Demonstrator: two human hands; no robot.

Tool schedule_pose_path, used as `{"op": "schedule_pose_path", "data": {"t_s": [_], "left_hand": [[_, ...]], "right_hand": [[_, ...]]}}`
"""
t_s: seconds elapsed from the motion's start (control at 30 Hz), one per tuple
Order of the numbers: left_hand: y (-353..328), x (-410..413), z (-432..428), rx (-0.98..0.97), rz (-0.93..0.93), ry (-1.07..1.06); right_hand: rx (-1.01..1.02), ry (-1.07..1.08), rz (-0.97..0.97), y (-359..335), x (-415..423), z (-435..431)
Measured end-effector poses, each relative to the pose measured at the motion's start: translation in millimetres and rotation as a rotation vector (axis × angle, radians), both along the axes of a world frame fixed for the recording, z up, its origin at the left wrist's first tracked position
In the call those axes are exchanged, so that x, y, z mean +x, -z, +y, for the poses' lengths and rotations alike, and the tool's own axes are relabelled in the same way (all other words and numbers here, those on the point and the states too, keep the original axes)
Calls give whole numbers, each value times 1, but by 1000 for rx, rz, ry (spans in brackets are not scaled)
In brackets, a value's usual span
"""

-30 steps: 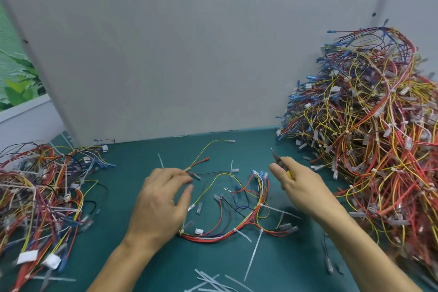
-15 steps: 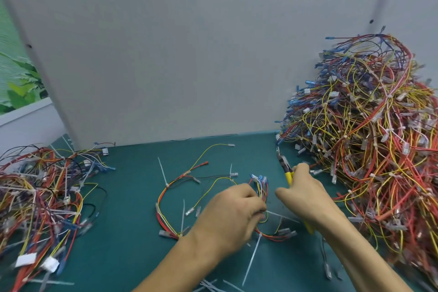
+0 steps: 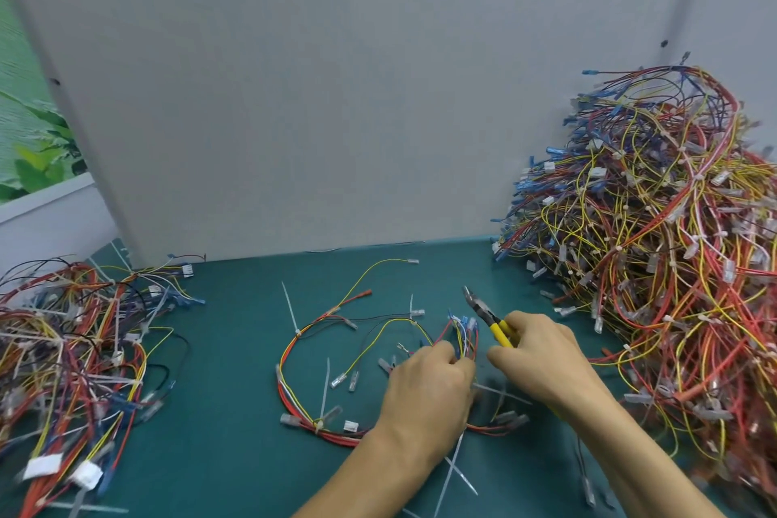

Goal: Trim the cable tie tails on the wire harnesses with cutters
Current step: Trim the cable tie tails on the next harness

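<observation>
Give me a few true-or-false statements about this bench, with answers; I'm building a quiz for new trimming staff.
1. The right hand holds yellow-handled cutters. True.
2. The cutters are biting a cable tie tail. False: their tip points away over the green mat, touching no tie.
3. The larger harness pile lies on the person's right. True.
4. The left hand lies flat on the mat. False: its fingers curl round wires of the harness in the middle.
5. That harness has an untrimmed tie tail at its far left. True.

No readable text, white tags on left harness pile [image 3: 63,370] blank or blurred
</observation>
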State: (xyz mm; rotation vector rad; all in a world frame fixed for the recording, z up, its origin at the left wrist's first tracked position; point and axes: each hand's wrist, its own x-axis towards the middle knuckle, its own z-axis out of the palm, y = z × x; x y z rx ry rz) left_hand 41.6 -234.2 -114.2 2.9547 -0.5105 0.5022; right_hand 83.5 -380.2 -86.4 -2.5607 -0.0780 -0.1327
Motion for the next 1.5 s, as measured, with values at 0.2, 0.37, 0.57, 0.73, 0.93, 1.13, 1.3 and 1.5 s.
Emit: {"op": "schedule_pose_path", "data": {"t_s": [0.2,0.37,0.57,0.73,0.93,1.13,1.3,1.5], "left_hand": [[14,1,2,-245,-36,-73],[22,9,14,-576,66,-207],[18,18,27,-863,310,-245],[14,19,35,-1031,448,-192],[10,18,36,-1110,479,-175],[10,17,34,-1078,467,-178],[11,17,34,-1064,459,-178],[13,18,35,-1025,445,-178]], "right_hand": [[7,-14,-3,4,2,-2],[-30,-37,-7,7,3,-1],[-220,-51,-17,7,0,-8],[-434,-84,-67,-1,-1,-12],[-702,-218,-197,-9,-10,-11],[-819,-214,-238,-12,-23,0],[-832,-213,-198,-9,-24,3],[-817,-244,-167,-8,-23,4]]}}
